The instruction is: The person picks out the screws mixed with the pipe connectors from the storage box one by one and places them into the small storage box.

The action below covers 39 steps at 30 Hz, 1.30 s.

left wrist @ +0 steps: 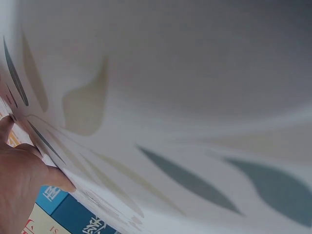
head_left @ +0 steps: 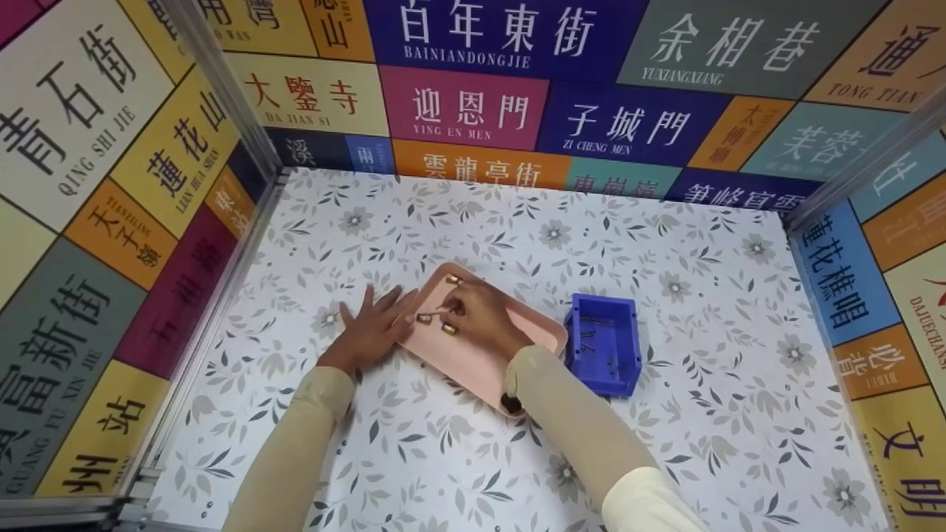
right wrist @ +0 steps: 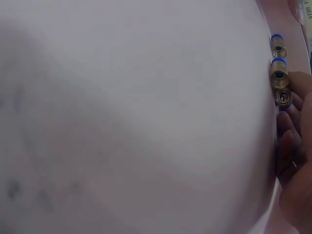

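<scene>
A pink tray (head_left: 473, 373) lies slantwise on the table. My left hand (head_left: 367, 329) rests at its left edge, fingers spread and straight; part of this hand (left wrist: 22, 180) shows in the left wrist view. Over the tray's upper part, my right hand (head_left: 477, 314) bends its fingers down among brass fittings, one at the far end (head_left: 454, 280) and others close to the fingertips. In the right wrist view, a finger of the right hand (right wrist: 295, 141) meets a blue-ringed brass fitting (right wrist: 279, 73). Whether the fingertips pinch anything is too small to tell.
A blue bin (head_left: 627, 310) with several small metal pins or screws stands right of the tray. The floral tablecloth (head_left: 709, 414) spreads around both. Panels with printed street names (head_left: 465, 107) border the table at the back and sides. A small black object (head_left: 511, 403) shows beside the right sleeve.
</scene>
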Available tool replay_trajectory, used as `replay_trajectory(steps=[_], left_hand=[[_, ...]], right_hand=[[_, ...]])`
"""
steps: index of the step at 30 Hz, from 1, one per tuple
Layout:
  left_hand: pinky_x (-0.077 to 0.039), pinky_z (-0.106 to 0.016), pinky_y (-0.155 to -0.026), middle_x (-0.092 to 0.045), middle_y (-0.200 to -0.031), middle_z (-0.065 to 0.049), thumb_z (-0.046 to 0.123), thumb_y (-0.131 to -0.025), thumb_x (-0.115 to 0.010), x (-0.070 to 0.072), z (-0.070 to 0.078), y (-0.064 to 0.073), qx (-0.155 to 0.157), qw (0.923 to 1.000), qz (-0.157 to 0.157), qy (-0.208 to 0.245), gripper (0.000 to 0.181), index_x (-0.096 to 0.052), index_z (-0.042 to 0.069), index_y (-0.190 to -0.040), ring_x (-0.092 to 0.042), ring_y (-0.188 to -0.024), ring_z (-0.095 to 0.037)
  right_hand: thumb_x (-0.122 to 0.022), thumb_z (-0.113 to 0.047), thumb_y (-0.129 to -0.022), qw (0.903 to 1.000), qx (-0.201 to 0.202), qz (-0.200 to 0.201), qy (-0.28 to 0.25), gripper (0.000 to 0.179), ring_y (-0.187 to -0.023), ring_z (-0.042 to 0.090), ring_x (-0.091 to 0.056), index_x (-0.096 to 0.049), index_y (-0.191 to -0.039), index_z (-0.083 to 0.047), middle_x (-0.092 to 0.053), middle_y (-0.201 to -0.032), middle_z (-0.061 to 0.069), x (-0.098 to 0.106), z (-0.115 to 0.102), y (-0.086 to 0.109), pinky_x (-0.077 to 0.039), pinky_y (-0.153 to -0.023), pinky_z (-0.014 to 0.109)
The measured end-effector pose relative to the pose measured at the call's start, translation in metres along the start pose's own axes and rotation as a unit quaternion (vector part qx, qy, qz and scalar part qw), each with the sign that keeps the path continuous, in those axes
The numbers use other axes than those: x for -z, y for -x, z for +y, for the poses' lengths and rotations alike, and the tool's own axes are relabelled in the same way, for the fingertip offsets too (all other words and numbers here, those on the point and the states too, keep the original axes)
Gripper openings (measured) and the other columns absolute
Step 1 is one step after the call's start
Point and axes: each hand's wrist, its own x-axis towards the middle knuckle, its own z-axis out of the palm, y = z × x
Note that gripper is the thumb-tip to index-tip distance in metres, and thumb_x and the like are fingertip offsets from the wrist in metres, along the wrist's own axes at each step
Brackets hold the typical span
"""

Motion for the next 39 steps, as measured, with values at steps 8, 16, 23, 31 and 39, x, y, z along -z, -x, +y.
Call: replay_trajectory(steps=[8, 16, 23, 31, 39], left_hand=[[0.014, -0.082, -0.110, -0.016, -0.172, 0.008, 0.067, -0.105, -0.023, 0.000, 0.000, 0.000, -0.002, 1.0000, 0.008, -0.002, 0.057, -0.015, 0.053, -0.160, 0.009, -0.158, -0.044], [0.015, -0.080, -0.111, -0.015, -0.172, 0.010, 0.067, -0.105, -0.022, 0.002, 0.002, 0.000, 0.004, 1.0000, 0.002, -0.001, 0.056, -0.014, 0.054, -0.159, 0.009, -0.158, -0.043], [0.016, -0.081, -0.110, -0.015, -0.172, 0.009, 0.067, -0.105, -0.023, -0.001, -0.001, -0.001, 0.000, 1.0000, 0.003, 0.006, 0.057, -0.015, 0.052, -0.160, 0.010, -0.158, -0.043], [0.014, -0.081, -0.110, -0.016, -0.172, 0.009, 0.067, -0.105, -0.023, -0.002, -0.001, -0.002, 0.001, 1.0000, 0.003, 0.004, 0.057, -0.014, 0.054, -0.159, 0.010, -0.158, -0.043], [0.014, -0.082, -0.110, -0.016, -0.172, 0.009, 0.068, -0.104, -0.022, -0.001, 0.001, -0.002, 0.007, 1.0000, -0.003, -0.005, 0.058, -0.015, 0.052, -0.160, 0.010, -0.158, -0.043]], right_hand=[[-0.081, -0.028, -0.088, 0.9998, -0.013, 0.014, -0.007, 0.020, -0.083, 0.014, -0.066, -0.077, -0.102, -0.014, -0.072, -0.093, 0.000, -0.004, 0.000, -0.001, -0.054, -0.080, 0.031], [-0.080, -0.033, -0.089, 0.9999, -0.012, 0.005, 0.010, 0.016, -0.090, 0.015, -0.066, -0.079, -0.095, -0.018, -0.072, -0.097, -0.002, -0.003, -0.001, -0.001, -0.053, -0.090, 0.032], [-0.078, -0.035, -0.091, 0.9998, -0.013, -0.003, 0.012, 0.013, -0.093, 0.013, -0.064, -0.082, -0.092, -0.023, -0.071, -0.097, -0.005, -0.005, -0.003, 0.000, -0.051, -0.092, 0.030], [-0.077, -0.031, -0.092, 0.9994, -0.015, -0.022, 0.021, 0.015, -0.095, 0.015, -0.065, -0.082, -0.092, -0.017, -0.070, -0.098, -0.002, -0.002, -0.008, 0.000, -0.051, -0.093, 0.031], [-0.072, -0.023, -0.097, 0.9969, -0.046, -0.054, -0.034, 0.012, -0.101, 0.017, -0.064, -0.075, -0.094, -0.012, -0.069, -0.104, 0.002, 0.006, -0.013, 0.000, -0.051, -0.098, 0.032]])
